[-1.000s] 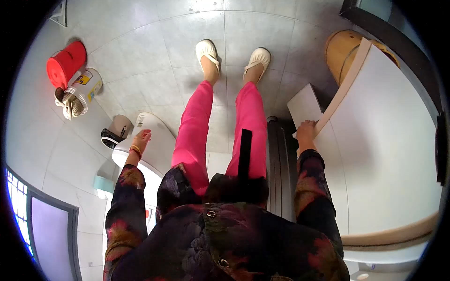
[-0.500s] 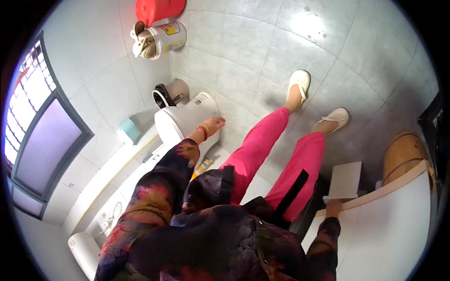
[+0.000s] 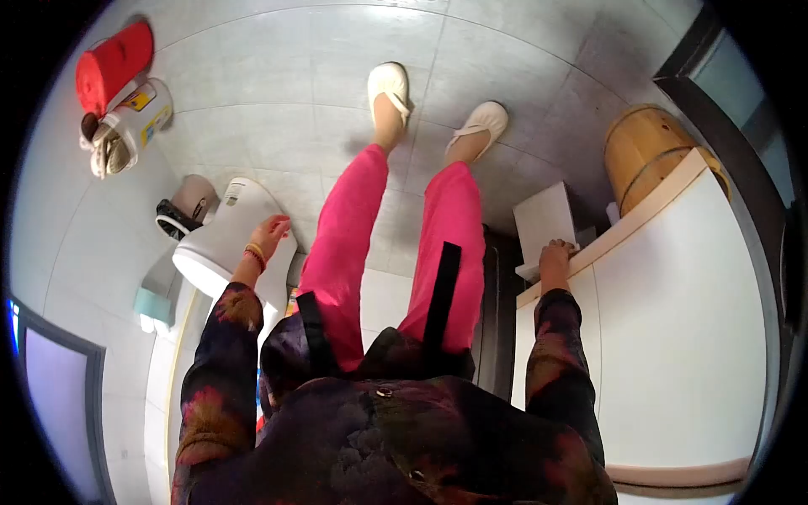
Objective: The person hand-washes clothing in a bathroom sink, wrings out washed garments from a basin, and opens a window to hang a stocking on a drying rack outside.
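Observation:
My left hand (image 3: 271, 235) hangs over the side of the white toilet (image 3: 244, 220), fingers apart, with nothing in it. Bracelets circle that wrist. On the other side, my right hand (image 3: 555, 254) is at the edge of a pulled-out white drawer (image 3: 544, 220) beside the white cabinet (image 3: 682, 311). Its fingers bend over the drawer's front edge. Between my hands are my pink trouser legs (image 3: 348, 227) and cream shoes (image 3: 388, 84).
A wooden barrel (image 3: 646, 151) stands behind the cabinet. At the upper left are a red bucket (image 3: 114, 67) and a white container (image 3: 135, 122) with shoes or brushes in it. A small bin (image 3: 195, 198) sits beside the toilet. A dark door frame (image 3: 694, 42) is at the right.
The view has turned to the right, so the floor objects appear farther left. More of my right hand and the cabinet shows. My right hand remains at the drawer's front.

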